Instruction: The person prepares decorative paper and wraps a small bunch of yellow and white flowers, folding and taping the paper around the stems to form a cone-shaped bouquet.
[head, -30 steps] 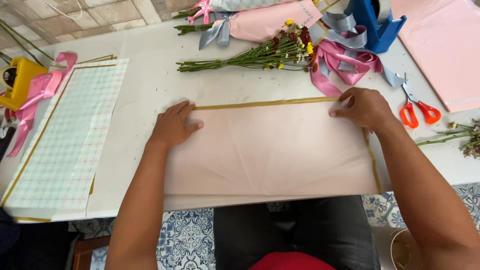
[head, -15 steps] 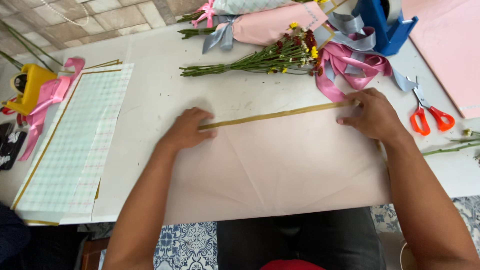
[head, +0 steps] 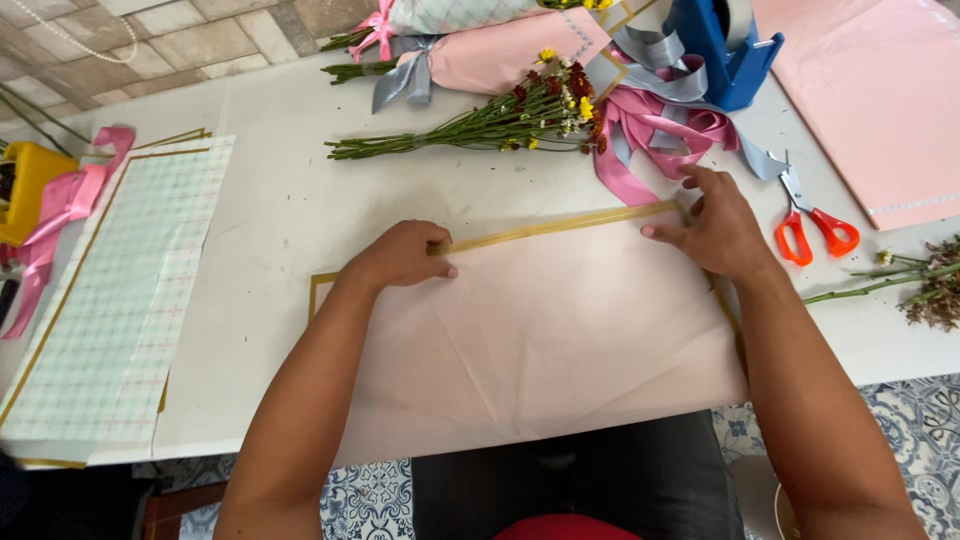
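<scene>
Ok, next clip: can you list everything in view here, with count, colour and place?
wrapping paper: one sheet, pale pink with gold border, centre of table, under both hands
checked paper: one stack, pale green with gold edge, left side
pink sheets: one stack, pink, top right
loose flowers: one bunch, green stems with red and yellow blooms, above the centre sheet
wrapped bouquets: two, pink and pale green, top centre
ribbons: a tangle, pink and grey, right of the flowers
scissors: one pair, orange handles, right
blue holder: one, top right
table: one, white
left hand: on the sheet's top edge
right hand: on the sheet's top right corner
</scene>
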